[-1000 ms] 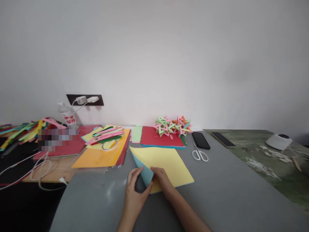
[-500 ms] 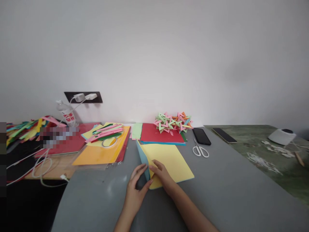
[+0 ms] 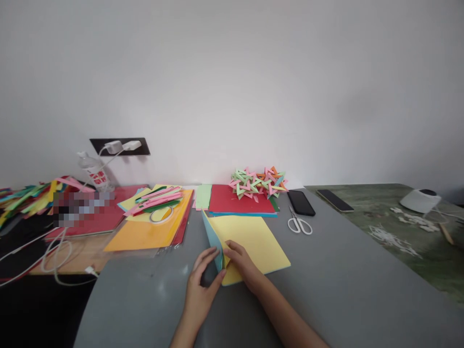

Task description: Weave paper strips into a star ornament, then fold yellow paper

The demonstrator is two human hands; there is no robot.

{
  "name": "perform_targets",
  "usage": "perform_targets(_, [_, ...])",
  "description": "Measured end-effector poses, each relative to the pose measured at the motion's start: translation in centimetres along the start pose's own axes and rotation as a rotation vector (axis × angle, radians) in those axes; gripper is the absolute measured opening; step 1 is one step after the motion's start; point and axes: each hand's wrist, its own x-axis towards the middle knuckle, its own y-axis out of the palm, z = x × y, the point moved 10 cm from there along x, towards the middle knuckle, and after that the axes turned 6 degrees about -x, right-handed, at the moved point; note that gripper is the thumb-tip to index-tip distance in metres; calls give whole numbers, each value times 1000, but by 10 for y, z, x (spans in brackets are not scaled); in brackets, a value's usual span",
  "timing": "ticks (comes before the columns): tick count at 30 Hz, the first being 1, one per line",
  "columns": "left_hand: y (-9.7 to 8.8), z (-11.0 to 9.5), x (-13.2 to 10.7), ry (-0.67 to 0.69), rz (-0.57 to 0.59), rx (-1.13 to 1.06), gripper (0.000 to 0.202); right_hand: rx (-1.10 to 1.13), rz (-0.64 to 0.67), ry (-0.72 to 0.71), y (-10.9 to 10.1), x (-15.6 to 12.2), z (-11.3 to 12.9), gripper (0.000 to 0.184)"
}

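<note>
A yellow paper sheet lies on the grey table, stacked on light blue sheets whose left edge is lifted. My left hand has its fingers curled against that raised blue edge at the near corner. My right hand presses down on the yellow sheet's near left corner, fingers pinching the stack's edge. Both hands meet at the same corner.
White scissors and a black phone lie right of the sheets. A pile of folded paper stars rests on red paper. Orange and red sheets with strips lie left. A second phone, cables and a bottle.
The lifted blue edge has come down closer to the stack and looks narrower. Both hands stay at the near corner; the view shifted slightly.
</note>
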Motion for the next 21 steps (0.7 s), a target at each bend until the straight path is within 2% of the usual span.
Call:
perform_targets(8, [-1, 1, 0, -4, -10, -25, 37, -7, 31, -26, 4, -1, 8, 31])
perform_targets(17, [-1, 2, 1, 6, -13, -38, 36, -4, 37, 44, 0, 1, -7, 31])
perform_targets(21, [-1, 2, 0, 3, -15, -52, 36, 1, 43, 35, 1, 0, -3, 31])
